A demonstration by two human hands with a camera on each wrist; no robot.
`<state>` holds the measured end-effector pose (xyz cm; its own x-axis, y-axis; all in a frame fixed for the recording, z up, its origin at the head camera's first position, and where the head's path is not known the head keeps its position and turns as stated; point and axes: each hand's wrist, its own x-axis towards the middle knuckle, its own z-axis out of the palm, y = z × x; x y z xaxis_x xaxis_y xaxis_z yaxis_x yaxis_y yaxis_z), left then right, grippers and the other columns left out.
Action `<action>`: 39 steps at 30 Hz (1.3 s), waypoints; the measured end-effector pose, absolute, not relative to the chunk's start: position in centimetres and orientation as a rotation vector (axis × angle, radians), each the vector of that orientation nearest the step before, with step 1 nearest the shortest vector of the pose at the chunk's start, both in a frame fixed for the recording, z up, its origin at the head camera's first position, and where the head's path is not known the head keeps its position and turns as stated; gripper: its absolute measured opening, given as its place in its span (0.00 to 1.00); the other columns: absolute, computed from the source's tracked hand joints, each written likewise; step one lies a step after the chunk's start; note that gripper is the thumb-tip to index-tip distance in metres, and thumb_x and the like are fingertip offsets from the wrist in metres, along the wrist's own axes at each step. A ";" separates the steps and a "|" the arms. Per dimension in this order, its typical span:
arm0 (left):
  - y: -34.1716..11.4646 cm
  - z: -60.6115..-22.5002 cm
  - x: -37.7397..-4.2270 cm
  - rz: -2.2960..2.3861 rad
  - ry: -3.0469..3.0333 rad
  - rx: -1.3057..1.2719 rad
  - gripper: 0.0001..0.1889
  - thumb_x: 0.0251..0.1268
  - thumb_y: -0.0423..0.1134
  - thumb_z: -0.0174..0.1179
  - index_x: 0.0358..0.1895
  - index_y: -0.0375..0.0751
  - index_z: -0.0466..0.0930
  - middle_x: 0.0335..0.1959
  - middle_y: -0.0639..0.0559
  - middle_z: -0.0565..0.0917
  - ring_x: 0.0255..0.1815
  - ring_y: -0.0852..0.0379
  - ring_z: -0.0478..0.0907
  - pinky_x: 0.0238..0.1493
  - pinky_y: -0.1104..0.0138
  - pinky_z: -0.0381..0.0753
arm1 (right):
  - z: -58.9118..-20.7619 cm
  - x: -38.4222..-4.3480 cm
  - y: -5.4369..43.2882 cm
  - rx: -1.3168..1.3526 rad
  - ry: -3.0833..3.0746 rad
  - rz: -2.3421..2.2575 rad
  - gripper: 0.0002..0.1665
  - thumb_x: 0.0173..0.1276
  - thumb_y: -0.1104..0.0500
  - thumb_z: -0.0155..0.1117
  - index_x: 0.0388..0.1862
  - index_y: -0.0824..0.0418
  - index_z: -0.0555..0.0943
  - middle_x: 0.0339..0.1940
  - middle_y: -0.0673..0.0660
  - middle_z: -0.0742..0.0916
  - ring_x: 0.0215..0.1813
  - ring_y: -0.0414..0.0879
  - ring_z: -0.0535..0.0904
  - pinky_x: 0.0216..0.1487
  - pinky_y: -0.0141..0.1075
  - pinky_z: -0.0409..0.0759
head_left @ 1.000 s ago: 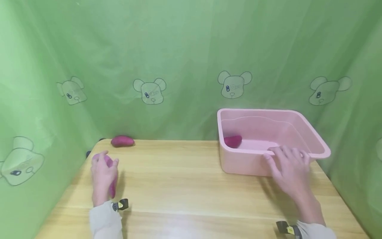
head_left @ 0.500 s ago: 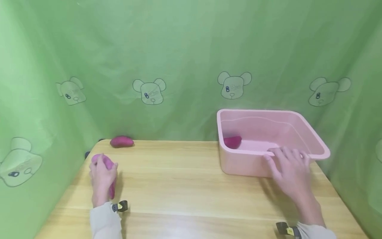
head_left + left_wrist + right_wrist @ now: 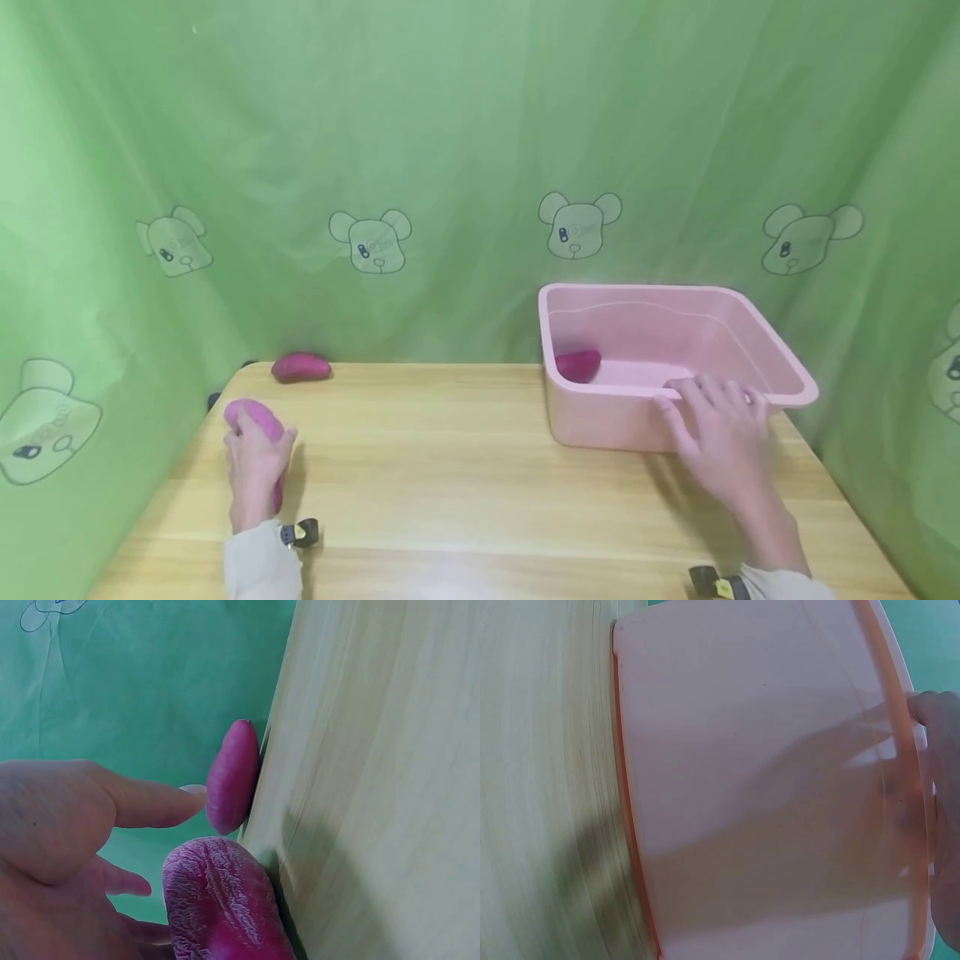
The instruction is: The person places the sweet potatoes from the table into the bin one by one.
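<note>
At the table's left, my left hand [image 3: 257, 467] lies over a purple sweet potato [image 3: 253, 413], fingers on its left side and thumb at its right. In the left wrist view, the thumb is straight and apart from this wrinkled sweet potato [image 3: 225, 900], while the fingertips [image 3: 152, 931] come right beside it. A second sweet potato [image 3: 302, 367] rests at the far left edge. On the right, my right hand [image 3: 723, 442] grips the near rim of a pink plastic basin [image 3: 600, 417], fingers over the rim and thumb outside. Inside the basin lies another sweet potato [image 3: 578, 365].
A green curtain [image 3: 450, 125] with printed bear heads hangs behind the table and along both sides. Between the hands stretches the pale wooden table top [image 3: 427, 475]. The basin stands close to the back curtain.
The left fingers have drawn lower over the sweet potato, baring more of its far end. The whole scene sits slightly lower in the head view. My right hand stays on the basin rim.
</note>
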<state>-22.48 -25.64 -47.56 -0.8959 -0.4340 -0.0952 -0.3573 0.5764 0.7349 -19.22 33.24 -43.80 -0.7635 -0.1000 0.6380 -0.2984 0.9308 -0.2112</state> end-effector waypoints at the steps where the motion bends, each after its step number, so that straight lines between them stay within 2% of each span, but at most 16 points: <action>1: -25.6 -47.6 -22.5 -1.232 -2.705 0.686 0.54 0.74 0.43 0.59 0.79 0.33 0.20 0.73 0.11 0.39 0.71 0.13 0.45 0.68 0.25 0.51 | -43.8 -19.2 33.2 0.283 -2.426 0.397 0.17 0.77 0.47 0.58 0.53 0.57 0.80 0.49 0.62 0.82 0.53 0.65 0.73 0.65 0.73 0.55; 11: -25.5 -47.9 -22.0 -1.234 -2.728 0.696 0.55 0.72 0.41 0.59 0.79 0.34 0.19 0.67 0.07 0.43 0.65 0.10 0.51 0.65 0.25 0.58 | -43.8 -19.0 33.1 0.278 -2.421 0.409 0.18 0.77 0.47 0.59 0.54 0.58 0.81 0.48 0.62 0.83 0.53 0.65 0.73 0.65 0.73 0.55; 15: -25.4 -48.0 -22.1 -1.261 -2.720 0.719 0.54 0.72 0.39 0.57 0.80 0.38 0.18 0.68 0.08 0.43 0.65 0.10 0.52 0.64 0.24 0.58 | -43.7 -18.9 33.1 0.282 -2.411 0.409 0.18 0.77 0.47 0.59 0.54 0.57 0.80 0.49 0.62 0.83 0.53 0.64 0.72 0.65 0.72 0.55; 18: -25.5 -47.9 -22.1 -1.291 -2.717 0.736 0.53 0.73 0.37 0.56 0.79 0.41 0.16 0.70 0.08 0.41 0.66 0.10 0.50 0.64 0.23 0.57 | -43.6 -19.0 33.1 0.288 -2.408 0.410 0.18 0.77 0.47 0.59 0.54 0.57 0.80 0.49 0.62 0.82 0.53 0.64 0.72 0.65 0.72 0.56; 27: -25.6 -47.9 -22.1 -1.325 -2.734 0.769 0.55 0.74 0.37 0.55 0.76 0.42 0.10 0.73 0.11 0.35 0.71 0.11 0.44 0.68 0.24 0.50 | -43.8 -19.0 33.1 0.283 -2.407 0.404 0.18 0.77 0.47 0.59 0.54 0.57 0.80 0.49 0.62 0.82 0.53 0.64 0.72 0.65 0.72 0.56; 35: -26.0 -47.4 -22.2 -1.357 -2.706 0.717 0.55 0.70 0.33 0.54 0.75 0.35 0.10 0.72 0.09 0.34 0.74 0.14 0.38 0.72 0.28 0.43 | -43.5 -19.5 32.7 0.290 -2.422 0.396 0.19 0.78 0.46 0.57 0.56 0.58 0.80 0.51 0.63 0.82 0.55 0.65 0.72 0.65 0.71 0.56; 39: -25.6 -47.3 -22.3 -1.360 -2.748 0.736 0.53 0.71 0.31 0.51 0.75 0.33 0.11 0.72 0.08 0.38 0.73 0.14 0.41 0.73 0.30 0.44 | -43.6 -19.1 33.0 0.273 -2.427 0.397 0.19 0.78 0.46 0.58 0.55 0.58 0.80 0.51 0.62 0.83 0.55 0.65 0.72 0.66 0.71 0.55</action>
